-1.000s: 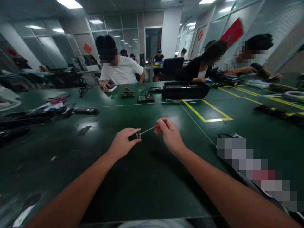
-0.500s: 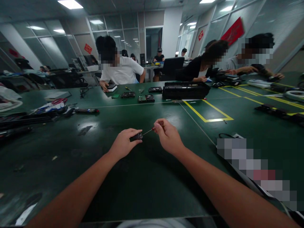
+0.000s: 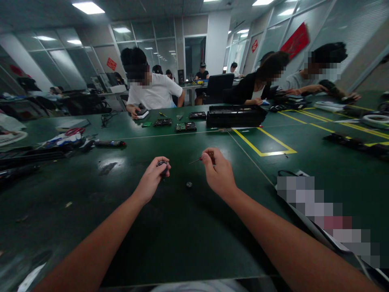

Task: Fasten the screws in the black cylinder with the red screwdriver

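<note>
My left hand (image 3: 152, 176) is closed round a small dark cylindrical part (image 3: 163, 165), its round end turned up towards me. The fingers cover most of it, so its exact kind stays unclear. My right hand (image 3: 219, 170) grips a thin screwdriver (image 3: 196, 161) by its reddish handle, with the shaft pointing left towards the other hand. The screwdriver's tip touches nothing. On the green table between the two hands lies a small round dark piece (image 3: 189, 184), apart from both.
Beyond my hands are circuit boards (image 3: 186, 127) and a long black housing (image 3: 236, 116). A pen-shaped tool (image 3: 110, 144) lies left, near a pile of tools and cables. Yellow tape (image 3: 264, 154) marks the right side. Co-workers sit across the table.
The round piece has come off the end of the cylindrical part onto the table. My left hand has tilted the part upright and drawn left; my right hand with the screwdriver moved slightly right.
</note>
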{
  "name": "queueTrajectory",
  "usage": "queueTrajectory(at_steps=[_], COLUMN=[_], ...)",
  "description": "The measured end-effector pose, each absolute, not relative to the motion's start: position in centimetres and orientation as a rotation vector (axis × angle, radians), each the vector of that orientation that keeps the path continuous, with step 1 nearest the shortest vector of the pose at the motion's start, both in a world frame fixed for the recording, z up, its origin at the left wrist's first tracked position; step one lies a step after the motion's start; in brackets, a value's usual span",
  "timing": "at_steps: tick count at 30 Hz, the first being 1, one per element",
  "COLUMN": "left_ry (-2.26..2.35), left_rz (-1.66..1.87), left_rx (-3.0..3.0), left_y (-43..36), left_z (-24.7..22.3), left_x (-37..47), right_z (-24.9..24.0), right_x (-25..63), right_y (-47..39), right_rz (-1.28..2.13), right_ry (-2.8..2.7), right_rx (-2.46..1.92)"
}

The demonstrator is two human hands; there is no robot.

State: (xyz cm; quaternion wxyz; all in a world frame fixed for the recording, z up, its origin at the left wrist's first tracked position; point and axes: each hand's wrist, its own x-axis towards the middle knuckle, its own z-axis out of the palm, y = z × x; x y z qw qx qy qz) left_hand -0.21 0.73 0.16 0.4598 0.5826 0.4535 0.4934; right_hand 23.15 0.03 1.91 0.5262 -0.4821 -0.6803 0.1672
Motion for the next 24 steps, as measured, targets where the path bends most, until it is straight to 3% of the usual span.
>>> queueTrajectory(at_steps=[8, 14, 20, 24], left_ry=[1.436, 1.391, 1.423, 1.382], left_rz=[0.628, 0.293, 0.208, 0.352], left_rx=[2.080, 2.340, 2.451, 2.365], left_y=[-1.2, -1.1, -0.4, 0.1], left_z=[3.3, 1.7, 0.0, 0.3], left_x=[1.9, 3.6, 4.2, 3.6], right_z=[1.7, 1.8, 1.8, 1.8], right_x=[23.3, 23.2, 23.2, 23.3], right_y=[0.4, 0.3, 0.2, 0.2], right_rz=[0.404, 0.405, 0.418, 0.422], right_ry=[-1.625, -1.633, -1.650, -1.656], right_rx=[-1.163, -1.155, -1.150, -1.156])
